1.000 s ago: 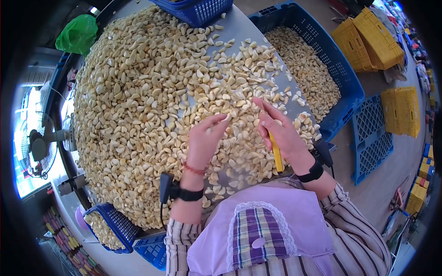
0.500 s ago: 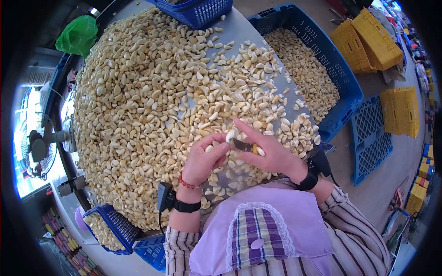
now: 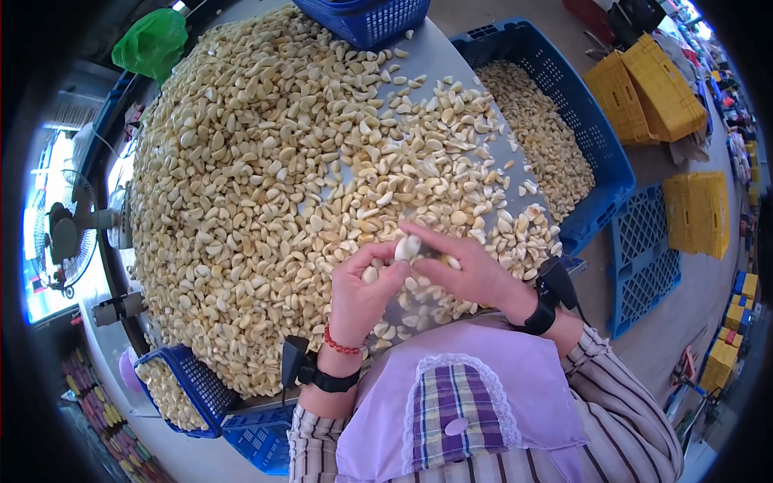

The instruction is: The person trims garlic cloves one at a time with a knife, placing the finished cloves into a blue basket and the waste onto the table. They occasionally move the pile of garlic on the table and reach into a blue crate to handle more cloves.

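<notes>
A white peeled garlic clove (image 3: 408, 247) is pinched between the thumb and forefinger of my left hand (image 3: 359, 291). A second clove (image 3: 369, 274) sits in the curl of the same hand. My right hand (image 3: 477, 279) is closed beside it, its forefinger at the top of the pinched clove. In that hand is a small knife (image 3: 442, 260) with a yellow handle, now mostly hidden by the fingers and blurred. Another clove (image 3: 453, 262) shows at the right fingers. Under both hands spreads a big heap of garlic cloves (image 3: 250, 177) on the metal table (image 3: 439, 56).
A blue crate (image 3: 600, 121) of cloves stands at the table's right edge. Blue baskets are at the far edge (image 3: 378, 24) and lower left (image 3: 205, 386). Yellow crates (image 3: 644, 88) lie on the floor to the right. A fan (image 3: 68, 229) is at the left.
The knife blade, plain to see before, has turned and is now hardly visible. The right forefinger has come onto the clove's top. The whole view has shifted slightly.
</notes>
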Available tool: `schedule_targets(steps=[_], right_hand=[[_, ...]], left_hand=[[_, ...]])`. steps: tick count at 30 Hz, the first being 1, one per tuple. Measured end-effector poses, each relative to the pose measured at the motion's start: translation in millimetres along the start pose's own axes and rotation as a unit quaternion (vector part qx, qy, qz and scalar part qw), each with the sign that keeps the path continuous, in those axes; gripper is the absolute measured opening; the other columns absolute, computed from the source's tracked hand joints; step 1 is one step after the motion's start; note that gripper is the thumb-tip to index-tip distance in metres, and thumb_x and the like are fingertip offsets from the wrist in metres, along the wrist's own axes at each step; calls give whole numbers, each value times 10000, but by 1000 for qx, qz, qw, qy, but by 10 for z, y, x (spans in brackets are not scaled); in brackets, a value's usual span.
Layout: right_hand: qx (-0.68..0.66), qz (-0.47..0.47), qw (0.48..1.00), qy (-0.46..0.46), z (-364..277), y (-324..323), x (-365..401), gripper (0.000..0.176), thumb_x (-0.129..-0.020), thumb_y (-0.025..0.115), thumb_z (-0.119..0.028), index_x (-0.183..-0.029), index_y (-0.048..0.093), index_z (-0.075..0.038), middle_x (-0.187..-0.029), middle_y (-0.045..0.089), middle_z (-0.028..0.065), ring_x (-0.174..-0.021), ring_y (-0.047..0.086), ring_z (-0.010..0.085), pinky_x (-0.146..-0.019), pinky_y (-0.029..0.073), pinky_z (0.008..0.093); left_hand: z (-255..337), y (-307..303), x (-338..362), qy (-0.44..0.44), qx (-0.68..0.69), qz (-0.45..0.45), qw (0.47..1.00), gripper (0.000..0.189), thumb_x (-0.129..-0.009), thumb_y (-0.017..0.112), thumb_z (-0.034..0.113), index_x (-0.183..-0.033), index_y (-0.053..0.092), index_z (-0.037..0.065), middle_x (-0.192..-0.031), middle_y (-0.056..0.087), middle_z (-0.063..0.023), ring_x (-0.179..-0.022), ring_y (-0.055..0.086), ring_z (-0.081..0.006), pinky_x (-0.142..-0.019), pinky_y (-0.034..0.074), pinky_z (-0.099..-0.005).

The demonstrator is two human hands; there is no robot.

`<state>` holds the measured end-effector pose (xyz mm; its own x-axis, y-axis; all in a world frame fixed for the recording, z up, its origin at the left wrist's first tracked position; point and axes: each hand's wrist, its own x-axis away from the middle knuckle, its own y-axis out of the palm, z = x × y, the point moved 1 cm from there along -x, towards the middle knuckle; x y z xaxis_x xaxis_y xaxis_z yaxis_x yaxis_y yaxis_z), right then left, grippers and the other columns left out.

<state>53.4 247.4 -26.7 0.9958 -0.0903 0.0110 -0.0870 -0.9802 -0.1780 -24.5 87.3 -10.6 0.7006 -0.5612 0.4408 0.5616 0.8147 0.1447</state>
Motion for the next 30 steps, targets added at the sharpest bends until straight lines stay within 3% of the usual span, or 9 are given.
schedule_targets(steps=[5,8,12,16,19,21,24,27,30], right_hand=[[-206,-34,942,262,-164,-111,31,474,-930,547,-195,-1391,433,-183,-770,567,-14,-569,488,25,-498,413,173],[-247,29,939,239,-118,-207,74,463,-930,535,-157,-1384,442,-162,-715,530,-28,-507,432,3,-448,367,142],[-181,51,956,225,0,-332,141,467,-931,539,-175,-1383,436,-121,-709,524,-31,-505,428,0,-440,359,146],[-158,51,955,244,52,-320,167,470,-928,550,-205,-1377,444,-120,-711,527,-27,-502,427,-1,-433,347,148],[-185,84,949,242,71,-380,177,474,-933,535,-218,-1379,431,-97,-715,523,-17,-497,432,17,-426,350,159],[-219,123,944,214,69,-474,185,482,-937,527,-221,-1385,412,-84,-716,519,-10,-493,434,27,-427,358,166],[-242,183,935,185,106,-654,187,513,-952,494,-259,-1402,350,-56,-714,522,15,-479,439,56,-427,374,186],[-407,248,862,174,174,-785,206,537,-962,449,-409,-1368,376,-66,-726,547,36,-475,434,76,-410,350,205],[-469,269,820,189,78,-833,195,528,-958,442,-445,-1327,414,-69,-728,538,31,-485,431,74,-404,341,213]], left_hand=[[-53,-333,162,-76,289,-5,954,168,-828,554,46,-993,568,20,-698,592,-25,-410,393,-27,-337,264,-162],[63,-1155,519,154,389,76,905,292,-849,505,85,-1107,490,-53,-769,525,-30,-450,357,-23,-339,273,-144],[350,-2753,1360,268,64,501,820,334,-913,524,150,-1193,450,-15,-865,562,-41,-606,478,-34,-419,332,-151],[243,-4386,2208,74,-259,585,765,404,-887,610,285,-1188,524,29,-971,597,-104,-732,583,-147,-574,469,-241],[706,-3544,1849,-302,-701,545,348,650,-834,650,430,-1386,428,167,-1368,397,-276,-1311,337,-401,-1027,336,-482],[810,-3013,1585,-165,-768,515,344,660,-807,690,386,-1378,440,171,-1424,333,-255,-1335,289,-396,-1023,330,-519],[338,-1860,938,268,-636,300,659,718,-671,800,235,-1323,503,194,-1433,355,-193,-1323,301,-419,-1033,263,-585],[-168,-430,421,280,-682,-144,660,538,-688,748,374,-1182,592,230,-1473,315,-107,-1361,253,-355,-1092,142,-548],[-1006,-11,-45,406,-642,-197,620,609,-738,672,425,-1302,481,296,-1487,304,-44,-1384,239,-282,-1100,125,-557]])
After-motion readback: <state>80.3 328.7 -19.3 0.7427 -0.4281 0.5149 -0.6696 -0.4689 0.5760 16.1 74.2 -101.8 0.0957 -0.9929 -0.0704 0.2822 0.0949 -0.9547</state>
